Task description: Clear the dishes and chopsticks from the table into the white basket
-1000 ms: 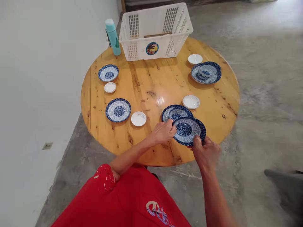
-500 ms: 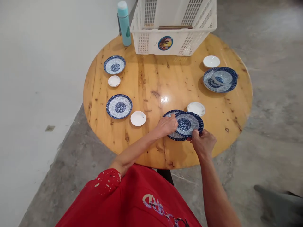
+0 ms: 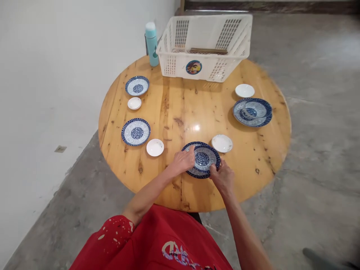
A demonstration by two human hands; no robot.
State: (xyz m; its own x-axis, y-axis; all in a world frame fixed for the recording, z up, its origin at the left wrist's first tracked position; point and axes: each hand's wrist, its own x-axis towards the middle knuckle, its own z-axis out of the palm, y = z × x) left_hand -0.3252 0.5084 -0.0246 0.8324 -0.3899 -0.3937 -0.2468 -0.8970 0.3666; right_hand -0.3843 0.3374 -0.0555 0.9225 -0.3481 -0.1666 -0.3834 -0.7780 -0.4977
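Observation:
Near the front of the table, a blue-and-white plate overlaps a second blue-and-white plate beneath it. My right hand grips the upper plate by its right rim, thumb on top and fingers partly hidden below. At the left side of the pair, my left hand is closed at the plates' edge; which rim its fingers hold is hard to see, but it seems to be the upper plate's. A small white dish lies just behind the two plates.
A white plastic basket holding brown sticks stands at the back, beside a light-blue bottle. On the left are blue-and-white plates and small white dishes. To the right, a patterned plate carries a see-through bowl; a white bowl sits behind.
The view has tilted up and shifted, showing more of the basket. Both hands remain at the overlapping plates, and the upper plate now lies more squarely over the lower one.

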